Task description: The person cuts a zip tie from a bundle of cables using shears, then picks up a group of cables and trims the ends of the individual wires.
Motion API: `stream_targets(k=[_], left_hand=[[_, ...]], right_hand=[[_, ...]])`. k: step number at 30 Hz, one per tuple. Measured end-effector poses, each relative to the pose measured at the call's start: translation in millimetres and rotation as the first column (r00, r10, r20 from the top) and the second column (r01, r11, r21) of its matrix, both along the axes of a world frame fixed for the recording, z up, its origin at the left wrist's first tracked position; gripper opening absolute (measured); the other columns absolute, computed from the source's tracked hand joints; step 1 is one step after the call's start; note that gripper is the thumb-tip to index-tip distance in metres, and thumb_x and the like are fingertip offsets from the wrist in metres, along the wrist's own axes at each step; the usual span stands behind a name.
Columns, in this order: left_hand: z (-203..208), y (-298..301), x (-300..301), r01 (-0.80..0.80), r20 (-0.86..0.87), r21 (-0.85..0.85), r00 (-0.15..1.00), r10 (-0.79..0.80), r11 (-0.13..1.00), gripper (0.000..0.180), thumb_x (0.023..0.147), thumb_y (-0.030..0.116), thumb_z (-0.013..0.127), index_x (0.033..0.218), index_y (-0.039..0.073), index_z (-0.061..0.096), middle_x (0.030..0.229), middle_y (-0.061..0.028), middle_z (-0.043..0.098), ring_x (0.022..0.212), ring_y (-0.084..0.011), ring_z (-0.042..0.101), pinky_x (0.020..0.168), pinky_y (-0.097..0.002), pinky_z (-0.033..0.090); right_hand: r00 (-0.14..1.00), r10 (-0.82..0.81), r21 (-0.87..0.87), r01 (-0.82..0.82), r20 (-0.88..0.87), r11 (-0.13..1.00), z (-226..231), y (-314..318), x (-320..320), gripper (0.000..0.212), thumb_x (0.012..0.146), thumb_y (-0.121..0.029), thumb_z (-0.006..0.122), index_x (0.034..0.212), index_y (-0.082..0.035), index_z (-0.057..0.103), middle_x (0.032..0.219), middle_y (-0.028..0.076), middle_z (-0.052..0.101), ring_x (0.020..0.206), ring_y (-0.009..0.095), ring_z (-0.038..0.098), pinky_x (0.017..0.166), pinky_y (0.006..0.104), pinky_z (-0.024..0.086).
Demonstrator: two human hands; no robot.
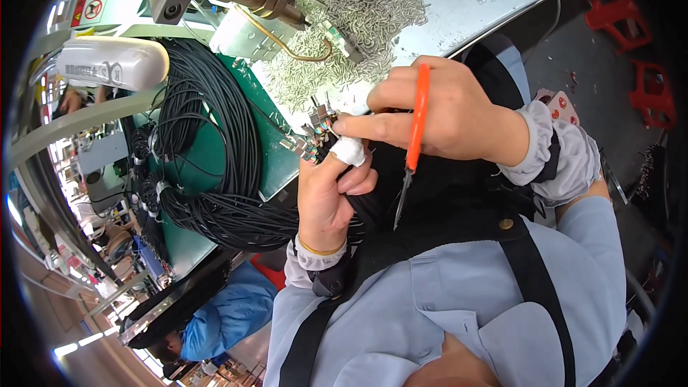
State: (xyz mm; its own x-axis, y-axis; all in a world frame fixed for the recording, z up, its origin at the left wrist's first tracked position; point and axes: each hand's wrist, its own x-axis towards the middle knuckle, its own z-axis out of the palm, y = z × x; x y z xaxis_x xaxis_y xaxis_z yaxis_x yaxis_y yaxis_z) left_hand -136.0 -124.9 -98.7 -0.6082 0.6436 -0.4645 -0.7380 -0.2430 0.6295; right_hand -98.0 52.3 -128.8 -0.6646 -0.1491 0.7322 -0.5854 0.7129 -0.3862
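Note:
My left hand (326, 197) is closed around a bundle of black cables, its thumb wrapped in white. Metal connectors and short coloured wires form the cable ends (313, 145), which stick out above that fist. My right hand (444, 111) holds orange-handled scissors (416, 125), their dark blades pointing down toward my lap. With its index finger stretched out, the right hand reaches the cable ends beside the left thumb. The fist hides most of the held cables.
Many small metal pieces (358, 11) lie heaped on a pale board (466, 25). A large coil of black cable (244, 208) rests on the green table at left. A machine with a metal nozzle (287, 14) overhangs the heap. Red stools (616, 11) stand at right. A person in blue (229, 315) sits lower left.

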Motion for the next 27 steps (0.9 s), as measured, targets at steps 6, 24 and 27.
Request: stream_targets(k=[6, 24, 27], left_hand=[[-3, 0, 0, -0.015, 0.042, -0.020, 0.999, 0.016, 1.000, 0.017, 0.081, 0.002, 0.049, 0.098, 0.002, 0.049, 0.075, -0.0043, 0.049, 0.041, -0.0037, 0.030, 0.037, -0.0191, 0.022], [-11, 8, 18, -0.122, -0.364, -0.148, 0.929, 0.061, 0.981, 0.020, 0.078, -0.005, 0.052, 0.096, 0.001, 0.049, 0.071, -0.0044, 0.050, 0.045, -0.0039, 0.036, 0.039, -0.0194, 0.026], [-26, 7, 18, -0.332, -0.924, -0.195, 0.378, -0.059, 0.923, 0.024, 0.075, -0.008, 0.054, 0.097, 0.000, 0.048, 0.074, -0.0055, 0.052, 0.051, -0.0052, 0.042, 0.042, -0.0194, 0.030]], right_hand=[[0.997, -0.047, 0.000, 0.047, -0.061, 0.999, -1, 2, 6, 0.026, 0.066, -0.016, 0.066, 0.092, -0.014, 0.064, 0.067, -0.003, 0.059, 0.053, 0.011, 0.054, 0.042, 0.0220, 0.034], [0.977, -0.209, -0.102, 0.212, 0.045, 0.972, -9, -22, 27, 0.023, 0.068, -0.005, 0.066, 0.089, -0.005, 0.059, 0.070, 0.003, 0.061, 0.056, 0.012, 0.058, 0.046, 0.0220, 0.036], [0.974, -0.187, -0.149, 0.205, 0.129, 0.967, -5, -27, 27, 0.018, 0.073, -0.004, 0.063, 0.089, -0.002, 0.057, 0.072, 0.004, 0.061, 0.059, 0.012, 0.059, 0.049, 0.0217, 0.038]])
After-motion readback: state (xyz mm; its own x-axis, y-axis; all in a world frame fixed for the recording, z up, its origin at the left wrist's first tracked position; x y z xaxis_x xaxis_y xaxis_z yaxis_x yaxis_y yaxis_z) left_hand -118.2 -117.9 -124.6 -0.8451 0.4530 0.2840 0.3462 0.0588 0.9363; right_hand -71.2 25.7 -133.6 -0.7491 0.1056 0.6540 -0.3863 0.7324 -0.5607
